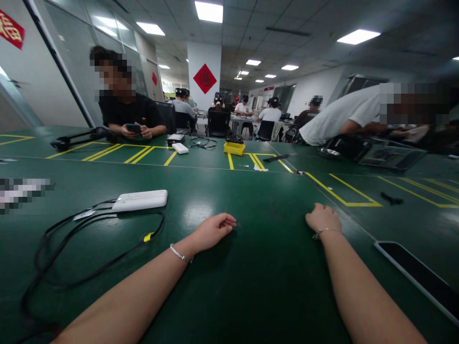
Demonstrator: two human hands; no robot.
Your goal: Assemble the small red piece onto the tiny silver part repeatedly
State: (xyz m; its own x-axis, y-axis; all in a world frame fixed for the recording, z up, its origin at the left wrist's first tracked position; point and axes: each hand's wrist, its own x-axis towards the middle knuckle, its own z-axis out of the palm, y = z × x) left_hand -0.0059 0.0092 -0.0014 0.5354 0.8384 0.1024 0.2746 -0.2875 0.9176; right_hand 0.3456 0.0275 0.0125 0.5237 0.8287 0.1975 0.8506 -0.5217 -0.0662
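My left hand [214,231] rests on the green tabletop [265,267], its fingers loosely bent and the thumb a little apart from them. Nothing shows in its grasp. Farther right, my right hand [324,218] lies on the same surface with its back towards me. Its fingers bend away and down, so their tips and whatever is under the palm are hidden. Left of my left hand is a white power bank [140,200] with black cables [103,214] looping towards me. A phone [419,277] with a dark screen lies beside my right forearm.
Yellow tape lines [332,191] mark the table. Across it are a yellow tray [234,148], a small white device [180,148] and a black folded stand [81,139]. A person at the far left holds a phone [133,128]; another leans over a clear box [392,153] at right.
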